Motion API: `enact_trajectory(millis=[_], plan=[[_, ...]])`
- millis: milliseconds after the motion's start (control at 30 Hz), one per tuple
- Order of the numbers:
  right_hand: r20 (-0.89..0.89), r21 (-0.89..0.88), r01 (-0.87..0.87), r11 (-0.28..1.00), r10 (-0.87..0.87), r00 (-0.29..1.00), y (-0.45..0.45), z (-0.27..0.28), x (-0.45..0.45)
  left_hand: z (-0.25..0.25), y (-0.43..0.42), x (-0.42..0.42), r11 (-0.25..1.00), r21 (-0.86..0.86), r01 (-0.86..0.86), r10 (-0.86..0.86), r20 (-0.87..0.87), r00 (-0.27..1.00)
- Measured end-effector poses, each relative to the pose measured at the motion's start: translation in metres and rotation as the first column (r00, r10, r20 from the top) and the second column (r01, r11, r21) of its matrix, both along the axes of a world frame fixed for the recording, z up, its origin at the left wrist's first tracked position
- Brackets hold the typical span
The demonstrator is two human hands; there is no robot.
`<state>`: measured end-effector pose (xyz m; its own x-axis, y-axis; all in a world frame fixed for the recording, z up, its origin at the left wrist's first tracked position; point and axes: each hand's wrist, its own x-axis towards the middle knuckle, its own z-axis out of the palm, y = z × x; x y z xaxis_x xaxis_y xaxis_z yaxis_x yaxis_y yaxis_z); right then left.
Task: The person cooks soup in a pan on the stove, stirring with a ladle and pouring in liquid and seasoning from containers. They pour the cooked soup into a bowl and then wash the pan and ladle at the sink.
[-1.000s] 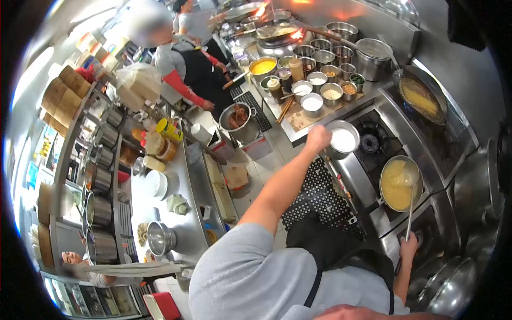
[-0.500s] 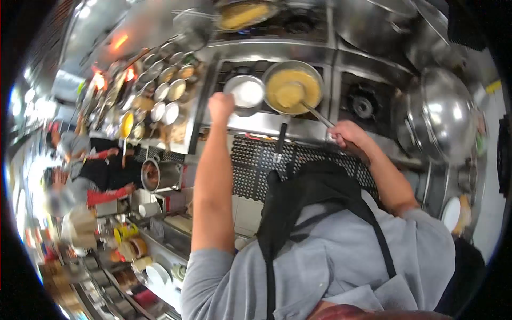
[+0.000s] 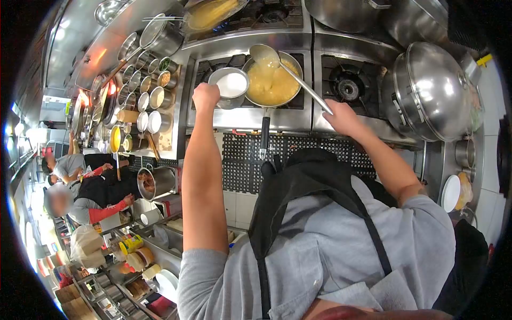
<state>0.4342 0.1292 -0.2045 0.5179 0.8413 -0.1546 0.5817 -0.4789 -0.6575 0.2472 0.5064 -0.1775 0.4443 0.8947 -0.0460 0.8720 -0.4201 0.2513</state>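
"What does the head view show me, as I follow along from my remote station?"

"A person's two bare arms reaching over a steel stove [image 3: 285, 120]. The left hand [image 3: 207, 96] is closed at the edge of a small metal pot [image 3: 230, 101]. The right hand [image 3: 344, 117] grips the handle of a long ladle [image 3: 306, 88]."

"Where is the food?"

"Yellow liquid [image 3: 269, 88], thick with softer lumps, lies in a round pan [image 3: 269, 105] on the stove. The ladle's bowl is raised over the pan's far side, and some of the yellow seems to run down from it. The pot is at the pan's left, close beside it; I can't tell whether they touch, or whether the pot is resting on anything."

"And how far along does it look?"

"Partway, I'd judge. The pan is already well filled and the ladle is in use. The white contents [image 3: 231, 85] lie in the pot, apart from the yellow. I can't tell whether any has gone into the pan, nor how much work is left."

"Anything around them?"

"To the right of the pan, a bare burner [image 3: 348, 88]. To the left, a desk [image 3: 169, 155] crowded with metal containers [image 3: 157, 121], and beyond it a co-worker [image 3: 106, 189] in a black apron."
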Motion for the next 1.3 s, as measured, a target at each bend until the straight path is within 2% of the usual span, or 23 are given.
enact_trajectory(millis=[133,233,267,300,333,367,400,500,533,633,667,767,833,967,1067,1167,1300], plan=[[0.041,0.037,0.027,0.999,-0.029,0.999,0.016,-0.065,0.003,-0.001,0.001,0.006,1.0,-0.015,0.014,-0.015,-0.046,0.999],[-0.032,-0.001,0.099,0.995,-0.099,0.995,0.026,-0.109,-0.006,0.001,0.0,0.011,0.999,-0.038,0.0,-0.003,-0.068,0.998],[0.098,0.098,0.035,0.995,-0.044,0.994,0.026,-0.141,-0.007,0.003,-0.001,0.012,0.999,-0.037,0.003,-0.005,-0.072,0.997],[-0.173,0.041,0.098,0.994,-0.089,0.981,0.027,-0.134,-0.011,0.005,-0.003,0.014,0.999,-0.036,0.005,-0.008,-0.075,0.997],[-0.427,-0.03,0.142,0.989,-0.142,0.893,0.029,-0.115,-0.019,0.007,-0.004,0.015,0.999,-0.035,0.007,-0.01,-0.078,0.997],[-0.646,-0.111,0.165,0.98,-0.197,0.737,0.032,-0.096,-0.025,0.007,-0.004,0.016,1.0,-0.027,0.008,-0.01,-0.075,0.997],[-0.753,-0.126,0.196,0.973,-0.222,0.619,0.036,-0.086,-0.023,0.006,-0.003,0.017,1.0,-0.02,0.01,-0.011,-0.071,0.997],[-0.94,-0.148,0.132,0.98,-0.181,0.288,0.034,-0.066,0.006,0.009,-0.006,0.02,1.0,-0.018,0.022,-0.024,-0.076,0.997],[-0.891,-0.19,0.102,0.976,-0.216,0.4,0.031,-0.039,0.007,0.012,-0.007,0.021,0.999,-0.019,0.027,-0.028,-0.079,0.996],[-0.792,-0.153,0.075,0.985,-0.168,0.586,0.021,0.0,0.008,0.013,-0.006,0.024,0.999,-0.012,0.043,-0.044,-0.1,0.994],[-0.663,-0.151,0.03,0.988,-0.124,0.739,0.018,0.0,0.01,0.014,-0.006,0.025,0.999,-0.015,0.042,-0.043,-0.105,0.994],[-0.478,-0.165,0.021,0.986,-0.098,0.873,0.013,0.027,0.007,0.019,-0.007,0.03,0.999,-0.023,0.04,-0.042,-0.116,0.992],[-0.326,-0.129,0.02,0.991,-0.061,0.943,0.01,0.024,0.007,0.021,-0.008,0.033,0.999,-0.03,0.037,-0.04,-0.127,0.991],[-0.053,-0.011,0.015,1.0,-0.015,0.998,0.011,0.007,0.004,0.025,-0.01,0.036,0.998,-0.008,0.055,-0.055,-0.137,0.989],[0.05,0.008,-0.026,1.0,0.025,0.998,0.019,-0.027,0.012,0.028,-0.013,0.038,0.999,-0.013,0.053,-0.054,-0.148,0.987],[0.082,0.001,0.016,1.0,-0.016,0.996,0.028,-0.076,0.016,0.026,-0.011,0.036,0.999,-0.018,0.044,-0.047,-0.149,0.988],[-0.004,-0.001,0.084,0.996,-0.084,0.996,0.033,-0.116,0.0,0.02,-0.001,0.031,0.998,-0.056,0.036,-0.042,-0.123,0.992]])
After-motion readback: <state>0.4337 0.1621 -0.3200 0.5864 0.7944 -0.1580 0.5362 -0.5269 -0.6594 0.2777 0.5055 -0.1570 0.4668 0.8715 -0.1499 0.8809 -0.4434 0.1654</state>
